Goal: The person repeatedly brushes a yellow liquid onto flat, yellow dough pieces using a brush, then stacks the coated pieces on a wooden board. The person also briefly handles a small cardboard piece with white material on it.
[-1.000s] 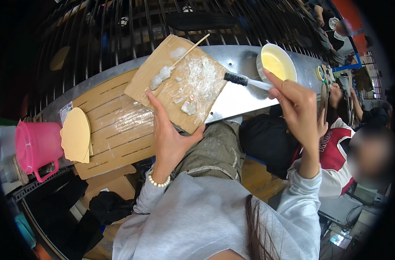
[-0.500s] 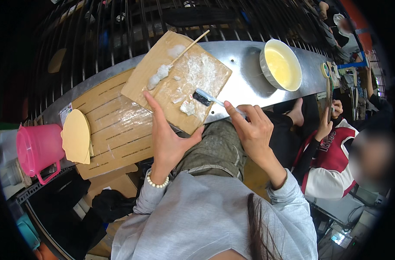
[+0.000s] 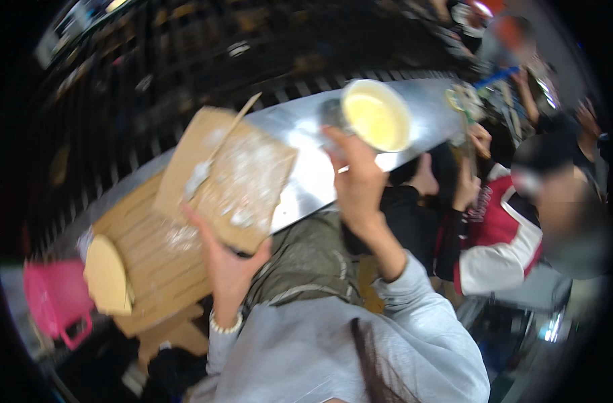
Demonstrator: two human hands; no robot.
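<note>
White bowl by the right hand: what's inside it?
The white bowl holds a pale yellow, creamy fill nearly to the rim. The right hand covers its near lower-left edge, and blur hides whether a brush rests there. How deep the fill goes cannot be seen.

Left hand (image 3: 227,265) grips board (image 3: 229,178) (white-smeared, tilted).

**Tight bench, one bare strip**

The metal bench (image 3: 306,181) shows bare surface only between the board (image 3: 229,178) and the bowl (image 3: 377,115); the right hand (image 3: 357,181) fills much of that gap. The left hand (image 3: 226,265) props the board from below, closing the near-left approach. Wooden slats (image 3: 152,262) and a tan disc (image 3: 106,277) crowd the left end, with a pink jug (image 3: 54,295) beyond. To the right, another person's sleeve (image 3: 498,235) blocks the bench edge. Dark railing (image 3: 185,67) walls the far side.
</note>
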